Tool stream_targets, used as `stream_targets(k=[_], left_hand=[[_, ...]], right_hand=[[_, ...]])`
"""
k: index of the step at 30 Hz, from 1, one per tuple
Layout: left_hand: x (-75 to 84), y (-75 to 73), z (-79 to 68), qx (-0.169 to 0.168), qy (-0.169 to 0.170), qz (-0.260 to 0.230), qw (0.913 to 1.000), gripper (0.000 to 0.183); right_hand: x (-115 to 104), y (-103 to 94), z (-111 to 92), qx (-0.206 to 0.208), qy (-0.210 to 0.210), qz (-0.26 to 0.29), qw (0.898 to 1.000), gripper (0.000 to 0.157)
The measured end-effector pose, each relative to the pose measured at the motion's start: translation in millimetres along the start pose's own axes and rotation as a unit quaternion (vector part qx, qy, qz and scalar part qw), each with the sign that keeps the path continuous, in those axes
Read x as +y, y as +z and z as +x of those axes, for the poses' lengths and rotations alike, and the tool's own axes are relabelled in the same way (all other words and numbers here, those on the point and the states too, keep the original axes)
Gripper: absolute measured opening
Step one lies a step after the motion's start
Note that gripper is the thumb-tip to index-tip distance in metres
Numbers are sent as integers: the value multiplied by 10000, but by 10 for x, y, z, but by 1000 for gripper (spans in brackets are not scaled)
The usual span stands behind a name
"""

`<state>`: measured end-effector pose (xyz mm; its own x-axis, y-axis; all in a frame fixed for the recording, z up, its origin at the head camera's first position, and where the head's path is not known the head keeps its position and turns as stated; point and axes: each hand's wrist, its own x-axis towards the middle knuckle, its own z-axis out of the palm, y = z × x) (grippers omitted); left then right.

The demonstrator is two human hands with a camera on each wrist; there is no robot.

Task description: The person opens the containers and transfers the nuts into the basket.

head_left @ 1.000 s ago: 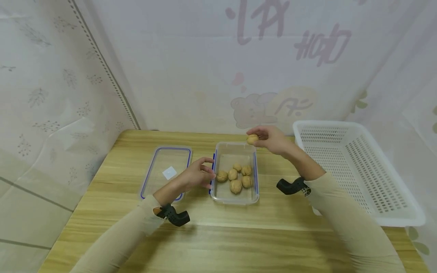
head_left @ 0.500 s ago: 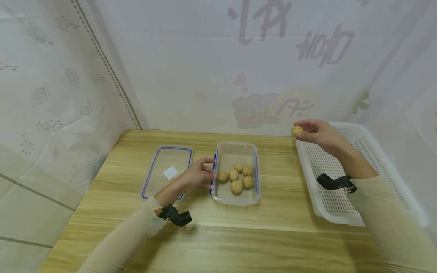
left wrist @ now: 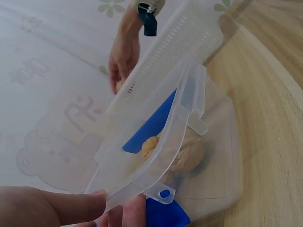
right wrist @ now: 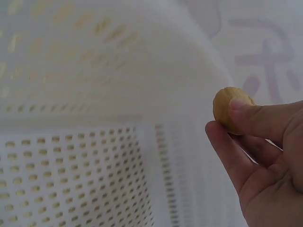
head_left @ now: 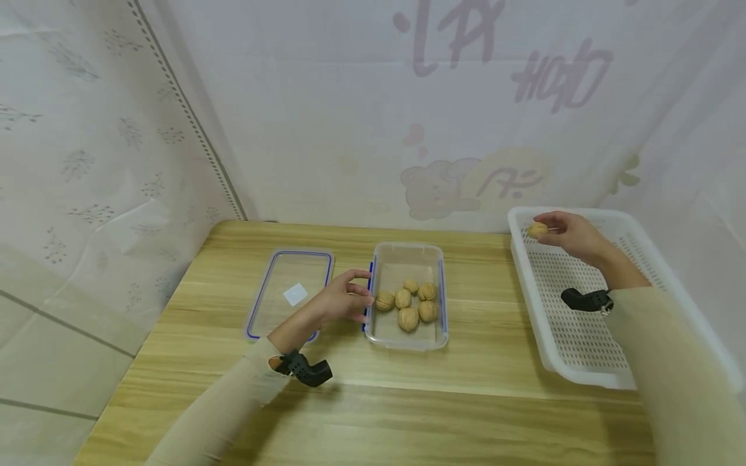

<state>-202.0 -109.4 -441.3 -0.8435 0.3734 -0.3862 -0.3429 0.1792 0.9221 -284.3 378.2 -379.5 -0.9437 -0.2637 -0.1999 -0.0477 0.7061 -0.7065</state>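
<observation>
My right hand pinches a walnut between thumb and fingertips. It is over the far left corner of the white basket, and the walnut is apart from the basket's mesh in the right wrist view. My left hand holds the left side of a clear food container with blue edging, its thumb at the rim in the left wrist view. Several walnuts lie in the container's near half.
A clear lid with a blue seal and a white square label lies on the wooden table, left of the container. Printed curtains hang behind the table and at both sides.
My right hand has carried the walnut rightward from above the container's far right corner to over the basket. My left hand has stayed at the container's side.
</observation>
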Motion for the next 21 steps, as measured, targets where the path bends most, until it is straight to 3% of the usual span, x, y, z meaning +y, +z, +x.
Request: stream_targets(k=[11,21], left_hand=[[-24,0,4,-109,-39,-100,9999,60],[1,-6,-8,-95,-39,-180,9998,59]], right_hand=[[336,130,81,-159,636,-202,9976,50],[402,285,266,108,510,-491,9974,46]])
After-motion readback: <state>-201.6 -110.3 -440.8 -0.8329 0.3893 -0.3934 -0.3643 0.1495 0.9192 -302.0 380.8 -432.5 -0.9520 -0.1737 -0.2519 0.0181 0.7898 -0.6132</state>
